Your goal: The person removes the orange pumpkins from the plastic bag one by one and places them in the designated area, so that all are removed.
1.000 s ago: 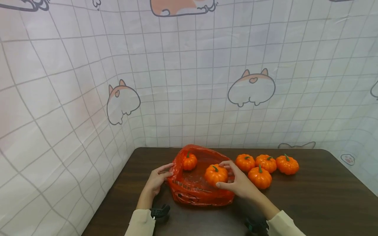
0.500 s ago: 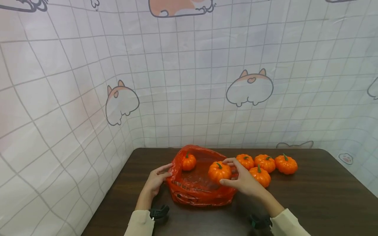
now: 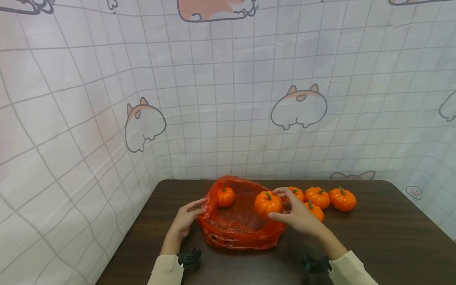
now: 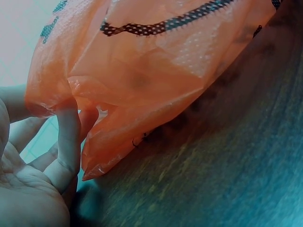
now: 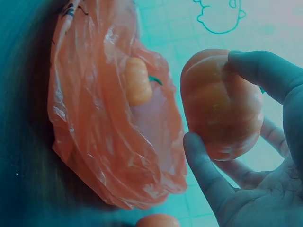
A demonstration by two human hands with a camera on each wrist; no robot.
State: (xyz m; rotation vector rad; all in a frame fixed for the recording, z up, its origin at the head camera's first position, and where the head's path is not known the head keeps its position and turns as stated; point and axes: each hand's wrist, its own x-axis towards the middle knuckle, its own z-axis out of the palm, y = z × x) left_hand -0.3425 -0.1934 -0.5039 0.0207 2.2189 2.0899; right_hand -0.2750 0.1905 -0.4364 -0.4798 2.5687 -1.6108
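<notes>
A red plastic bag (image 3: 242, 239) lies with its mouth open on the dark table. Inside it, toward the left, sits one small orange pumpkin (image 3: 226, 196) with a green stem. My left hand (image 3: 183, 221) holds the bag's left edge; in the left wrist view, fingers (image 4: 68, 142) hook into the thin film. Between the thumb and fingers of my right hand (image 3: 299, 215) is a second pumpkin (image 3: 268, 204), held up over the right side of the bag's mouth. The right wrist view shows that pumpkin (image 5: 220, 104) raised beside the bag (image 5: 99, 118).
Right of the bag stands a group of several more orange pumpkins (image 3: 317, 197), partly hidden behind my right hand. The dark wooden table (image 3: 384, 233) ends at a wall cloth (image 3: 221, 99) with a grid and cartoon dogs.
My right hand has moved the held pumpkin up and to the right, from over the bag's middle toward its right rim. The left hand stays at the bag's left edge.
</notes>
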